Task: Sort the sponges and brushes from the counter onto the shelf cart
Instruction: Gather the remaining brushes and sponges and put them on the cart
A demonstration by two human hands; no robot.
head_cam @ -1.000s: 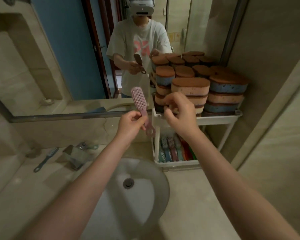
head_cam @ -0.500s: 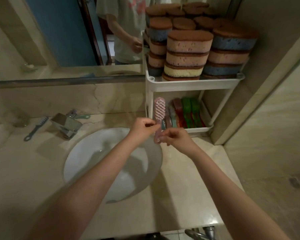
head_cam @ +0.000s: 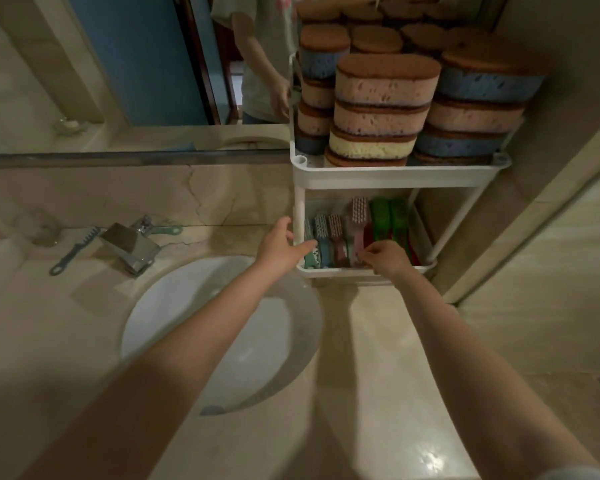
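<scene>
A white two-tier shelf cart stands on the counter at the right. Its top tier carries stacked sponges with brown scrub tops over pink, blue and yellow foam. Its lower tier holds a row of brushes on edge. My right hand pinches the handle of the pink brush, which stands among those brushes. My left hand is at the cart's left post and lower rim, fingers apart, holding nothing. A blue-grey brush and a green-handled brush lie on the counter by the faucet.
A chrome faucet sits behind the white round sink. A mirror above the counter reflects a person. Beige wall panels close in on the right, just behind the cart.
The pink brush went from both hands in front of the cart into the lower tier's row. My left hand let go of it and moved to the cart's left post.
</scene>
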